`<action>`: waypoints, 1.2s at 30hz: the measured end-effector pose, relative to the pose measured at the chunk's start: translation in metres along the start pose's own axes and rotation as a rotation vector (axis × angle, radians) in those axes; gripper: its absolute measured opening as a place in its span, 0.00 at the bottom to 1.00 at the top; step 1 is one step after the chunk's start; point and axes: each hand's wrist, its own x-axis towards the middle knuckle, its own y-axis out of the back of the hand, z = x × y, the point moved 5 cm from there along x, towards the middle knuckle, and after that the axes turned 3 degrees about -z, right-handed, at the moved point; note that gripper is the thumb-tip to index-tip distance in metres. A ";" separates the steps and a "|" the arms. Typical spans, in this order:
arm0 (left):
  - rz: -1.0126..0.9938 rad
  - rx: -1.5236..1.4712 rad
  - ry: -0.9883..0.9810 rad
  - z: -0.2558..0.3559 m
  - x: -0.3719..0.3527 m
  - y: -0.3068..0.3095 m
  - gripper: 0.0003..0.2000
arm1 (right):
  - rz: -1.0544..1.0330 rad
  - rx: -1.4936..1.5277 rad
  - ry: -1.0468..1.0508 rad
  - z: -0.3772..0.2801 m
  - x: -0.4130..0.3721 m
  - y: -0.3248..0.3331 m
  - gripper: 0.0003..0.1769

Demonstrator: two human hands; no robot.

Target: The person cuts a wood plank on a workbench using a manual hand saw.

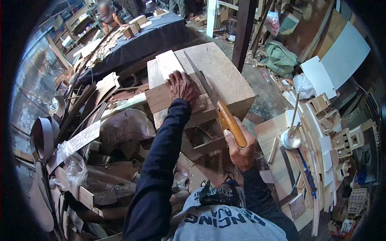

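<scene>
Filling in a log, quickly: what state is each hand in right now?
Left hand: on the wooden board, fingers bent; pressing or clamping can't be told.
Right hand: closed around the handsaw's wooden handle.

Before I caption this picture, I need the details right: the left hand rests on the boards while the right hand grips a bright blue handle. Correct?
Not quite: the handle is orange-brown, not blue, as the head view shows. The right hand does grip it, and the left hand rests on the boards.
</scene>
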 end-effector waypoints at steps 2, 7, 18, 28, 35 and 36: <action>0.049 -0.005 -0.055 0.000 0.001 0.011 0.17 | 0.006 -0.032 0.041 -0.005 -0.001 0.005 0.24; -0.026 -0.061 -0.094 -0.005 0.013 0.030 0.13 | 0.026 -0.088 0.100 -0.001 -0.015 0.006 0.24; 0.083 -0.097 -0.290 0.016 0.032 0.085 0.09 | 0.094 -0.159 0.188 -0.006 -0.025 0.018 0.26; -0.096 -0.018 -0.255 -0.023 0.053 -0.002 0.12 | 0.044 -0.047 0.057 0.003 0.009 -0.002 0.25; -0.290 -0.117 -0.099 -0.029 0.021 -0.029 0.16 | 0.042 -0.032 0.052 0.012 0.021 -0.015 0.23; -0.286 -0.145 -0.095 -0.025 0.012 -0.025 0.18 | 0.043 -0.030 0.045 0.012 0.021 -0.016 0.23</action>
